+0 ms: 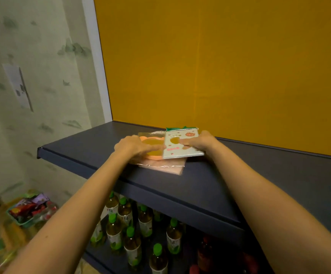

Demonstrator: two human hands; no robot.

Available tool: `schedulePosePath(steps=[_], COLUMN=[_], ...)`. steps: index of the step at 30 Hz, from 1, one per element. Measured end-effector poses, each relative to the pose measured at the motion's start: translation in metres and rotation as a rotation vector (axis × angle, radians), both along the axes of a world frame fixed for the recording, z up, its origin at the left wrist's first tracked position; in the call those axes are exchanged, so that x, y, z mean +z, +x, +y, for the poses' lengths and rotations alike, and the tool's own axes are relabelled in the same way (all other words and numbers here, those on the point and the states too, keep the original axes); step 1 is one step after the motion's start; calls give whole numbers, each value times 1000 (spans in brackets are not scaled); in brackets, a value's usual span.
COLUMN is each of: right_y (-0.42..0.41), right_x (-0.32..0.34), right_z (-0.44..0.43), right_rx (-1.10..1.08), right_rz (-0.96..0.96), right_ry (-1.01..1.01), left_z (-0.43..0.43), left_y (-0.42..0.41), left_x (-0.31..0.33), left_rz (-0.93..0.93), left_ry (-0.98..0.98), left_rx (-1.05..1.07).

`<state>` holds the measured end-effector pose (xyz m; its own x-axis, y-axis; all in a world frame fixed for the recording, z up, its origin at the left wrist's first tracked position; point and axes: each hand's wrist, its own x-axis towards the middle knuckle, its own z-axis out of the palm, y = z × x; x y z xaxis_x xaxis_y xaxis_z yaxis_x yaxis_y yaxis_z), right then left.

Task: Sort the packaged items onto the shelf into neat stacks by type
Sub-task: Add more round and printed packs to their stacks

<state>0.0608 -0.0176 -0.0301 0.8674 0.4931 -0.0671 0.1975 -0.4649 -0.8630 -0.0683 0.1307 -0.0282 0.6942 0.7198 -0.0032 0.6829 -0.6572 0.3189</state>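
On the dark blue shelf (93, 147), two flat packages lie side by side near the yellow back panel. My left hand (135, 146) rests flat on a clear packet holding an orange, round item (154, 149). Its clear wrapper (166, 165) reaches toward the shelf's front edge. My right hand (200, 142) presses with straight fingers on a white card package (180, 150) with a yellow paw shape and pink print. The white package overlaps the right edge of the orange one. A green packet edge (172, 129) shows behind it.
A green basket (25, 223) with several mixed colourful packages sits on the floor at the lower left. Below the shelf stand several bottles with green caps (131, 230). Bare shelf surface (259, 175) stretches to the right.
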Motion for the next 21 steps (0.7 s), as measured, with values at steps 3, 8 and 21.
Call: schedulePosePath(steps=[3, 8, 21], right_y=[4, 1, -42], right_x=[13, 22, 11], right_z=[-11, -36, -138], right_rx=[-4, -153, -561], right_rz=[9, 51, 142], right_ry=[85, 207, 466], left_z=[8, 18, -29], left_y=[11, 22, 59], left_x=[3, 11, 41], left_rz=[9, -185, -671], left_ry=[-70, -303, -1069], left_rx=[-72, -176, -568])
